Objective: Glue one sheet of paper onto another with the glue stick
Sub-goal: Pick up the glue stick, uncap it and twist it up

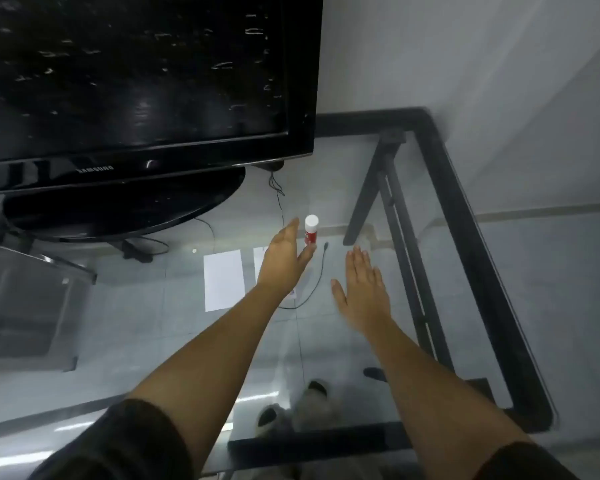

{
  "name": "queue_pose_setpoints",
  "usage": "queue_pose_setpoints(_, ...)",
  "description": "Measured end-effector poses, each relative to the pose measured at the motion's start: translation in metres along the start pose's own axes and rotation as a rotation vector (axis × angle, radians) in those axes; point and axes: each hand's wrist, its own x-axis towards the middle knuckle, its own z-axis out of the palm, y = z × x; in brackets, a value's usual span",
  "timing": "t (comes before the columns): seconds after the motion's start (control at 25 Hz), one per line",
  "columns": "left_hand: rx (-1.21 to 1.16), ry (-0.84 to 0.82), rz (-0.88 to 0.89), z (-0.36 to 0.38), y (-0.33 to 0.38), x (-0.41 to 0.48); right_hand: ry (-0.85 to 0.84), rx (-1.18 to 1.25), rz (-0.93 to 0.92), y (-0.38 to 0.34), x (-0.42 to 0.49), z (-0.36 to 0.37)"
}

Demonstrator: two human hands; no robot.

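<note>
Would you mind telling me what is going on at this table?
A person is getting ready to glue paper at a glass table. Their left hand reaches, open, right up beside a glue stick that stands upright with its white cap on; there is no grip on it yet. The right hand is flat, open and holds nothing. Two sheets lie side by side with a gap between them: one sheet in full view, the other sheet partly hidden by the left hand.
</note>
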Motion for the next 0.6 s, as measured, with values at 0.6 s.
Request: queue_pose_setpoints(0.6,-0.297,0.084,-0.030,0.017,-0.005,0.008,0.090,-0.090,-0.001,0.007,0.003,0.017)
